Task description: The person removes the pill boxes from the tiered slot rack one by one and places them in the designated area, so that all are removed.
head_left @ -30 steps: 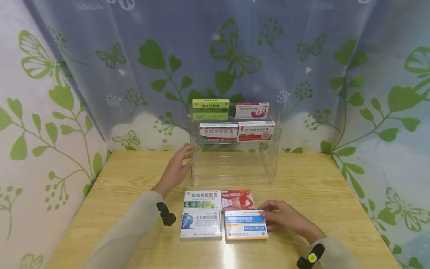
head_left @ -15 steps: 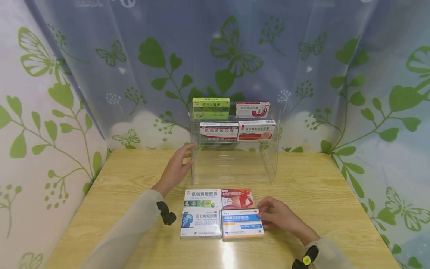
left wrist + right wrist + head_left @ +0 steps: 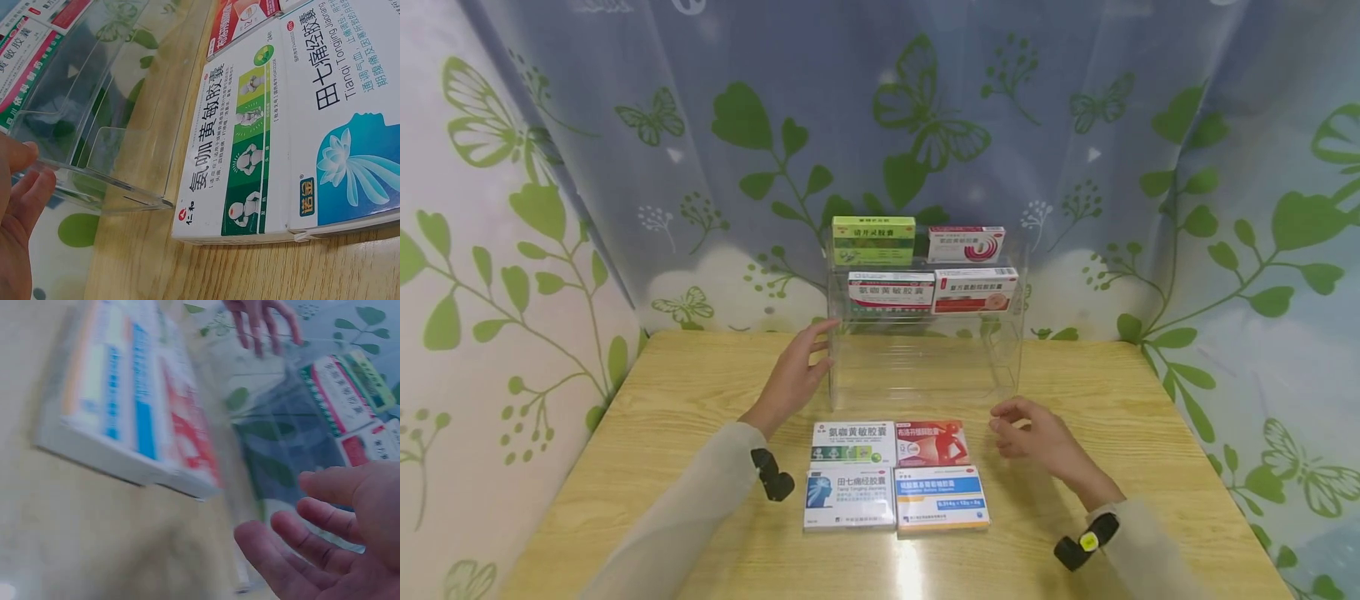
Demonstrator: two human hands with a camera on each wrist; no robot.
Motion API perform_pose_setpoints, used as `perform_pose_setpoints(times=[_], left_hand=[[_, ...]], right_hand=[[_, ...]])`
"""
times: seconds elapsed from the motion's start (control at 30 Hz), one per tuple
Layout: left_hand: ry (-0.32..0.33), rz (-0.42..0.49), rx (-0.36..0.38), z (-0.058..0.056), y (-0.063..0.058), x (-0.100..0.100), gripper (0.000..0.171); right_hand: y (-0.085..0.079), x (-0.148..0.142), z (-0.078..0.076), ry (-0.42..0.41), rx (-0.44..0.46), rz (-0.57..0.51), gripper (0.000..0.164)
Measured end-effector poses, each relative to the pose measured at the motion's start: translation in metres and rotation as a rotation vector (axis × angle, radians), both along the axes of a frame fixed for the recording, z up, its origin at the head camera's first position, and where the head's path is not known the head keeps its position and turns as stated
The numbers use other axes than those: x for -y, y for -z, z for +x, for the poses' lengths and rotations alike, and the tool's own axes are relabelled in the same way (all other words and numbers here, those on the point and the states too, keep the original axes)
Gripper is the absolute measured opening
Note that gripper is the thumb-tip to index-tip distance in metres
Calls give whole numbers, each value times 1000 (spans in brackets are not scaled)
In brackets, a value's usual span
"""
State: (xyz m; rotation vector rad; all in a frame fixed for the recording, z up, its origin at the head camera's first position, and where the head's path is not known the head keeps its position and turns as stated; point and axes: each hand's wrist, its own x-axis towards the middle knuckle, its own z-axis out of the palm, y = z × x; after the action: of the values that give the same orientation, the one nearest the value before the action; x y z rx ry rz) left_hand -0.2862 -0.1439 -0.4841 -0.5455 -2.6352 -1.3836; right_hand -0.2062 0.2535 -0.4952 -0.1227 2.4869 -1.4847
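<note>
My left hand rests its fingertips on the left side of a clear acrylic display rack, thumb and fingers apart. To the right of the medicine boxes, my right hand hovers with loosely bent fingers and nothing in it. Two by two on the table lie a white-green capsule box, a red capsule box, a white box with a blue head picture and a white-blue box with an orange stripe. The right wrist view shows the right fingers spread and apart from the boxes.
On the rack's top tier stand a green box and a white-red box. Two more capsule boxes, a white one with a pink stripe and a red-white one, fill the tier below. A patterned curtain hangs behind the wooden table.
The right hand slid the white-blue box slightly left into line with the others, then let go and moved up and to the right. The left hand stays at the rack.
</note>
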Motion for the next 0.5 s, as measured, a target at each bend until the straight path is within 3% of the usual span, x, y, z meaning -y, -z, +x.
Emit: perform_pose_setpoints(times=[0.33,0.5], left_hand=[[-4,4,15,-1,1,1,65],[4,18,16,-1,1,0,65]], right_hand=[[-72,-5,-61,58,-332,208,35],[-96,6,-81,72,-475,248,34]])
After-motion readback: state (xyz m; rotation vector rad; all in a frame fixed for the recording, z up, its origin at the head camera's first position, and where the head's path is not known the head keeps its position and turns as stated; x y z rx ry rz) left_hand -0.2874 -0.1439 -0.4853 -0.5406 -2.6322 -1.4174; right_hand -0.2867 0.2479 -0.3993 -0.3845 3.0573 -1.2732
